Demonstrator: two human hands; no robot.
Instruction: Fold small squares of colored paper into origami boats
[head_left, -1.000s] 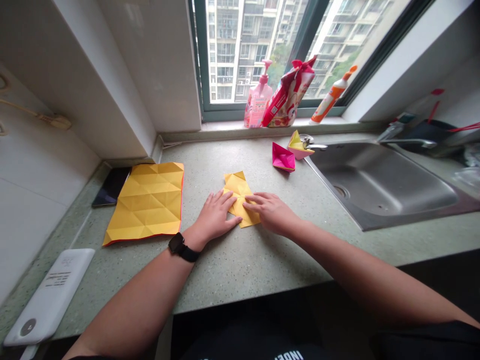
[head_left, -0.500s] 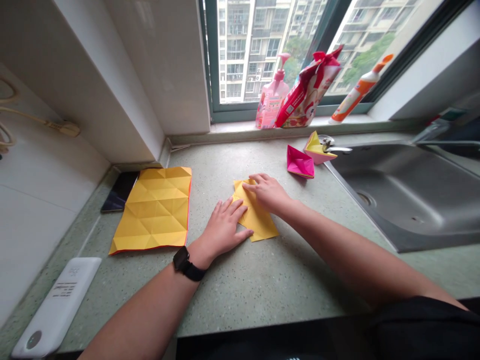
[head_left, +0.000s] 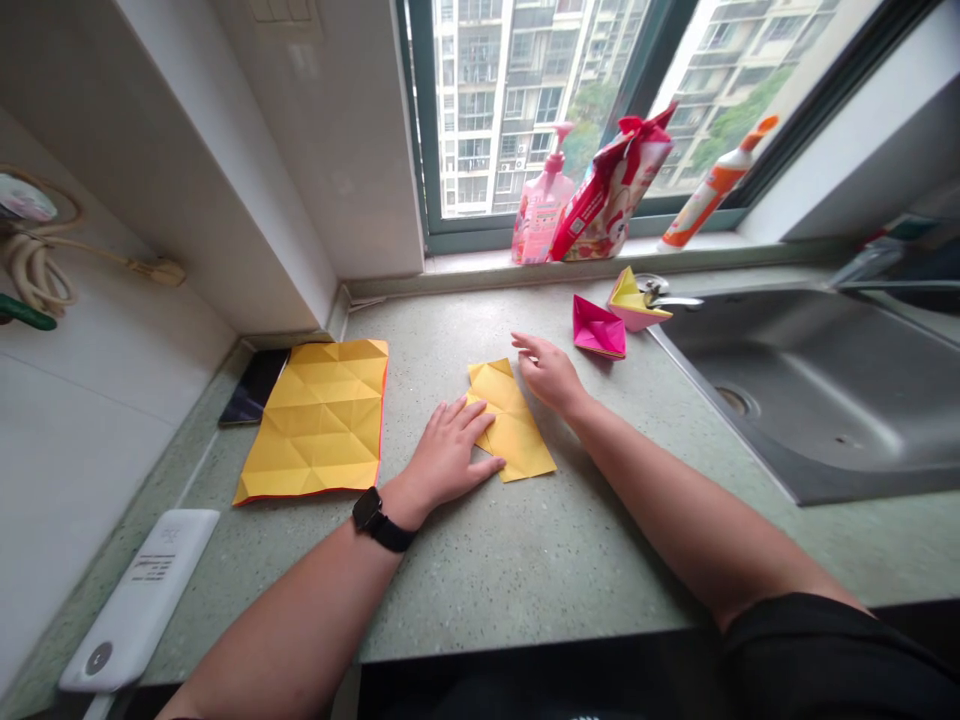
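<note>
A small folded yellow paper (head_left: 516, 432) lies flat on the speckled green counter (head_left: 525, 560) in front of me. My left hand (head_left: 448, 456), with a black watch on the wrist, rests flat with fingers spread, its fingertips on the paper's left edge. My right hand (head_left: 549, 372) hovers just right of the paper's far corner, fingers loosely extended and holding nothing. A larger creased yellow sheet (head_left: 322, 420) with a red underside lies to the left.
A pink paper boat (head_left: 598, 328) and a yellow one (head_left: 631, 299) sit by the steel sink (head_left: 817, 390) at right. A dark phone (head_left: 253, 385) and a white power bank (head_left: 142, 598) lie at left. A soap bottle (head_left: 537, 212), a red bag (head_left: 609, 190) and an orange bottle (head_left: 712, 186) stand on the sill.
My right hand slid up along the small yellow paper, flattening it, then lifted off to the right. The left hand stayed pressing the paper's left edge. The view shifted slightly.
</note>
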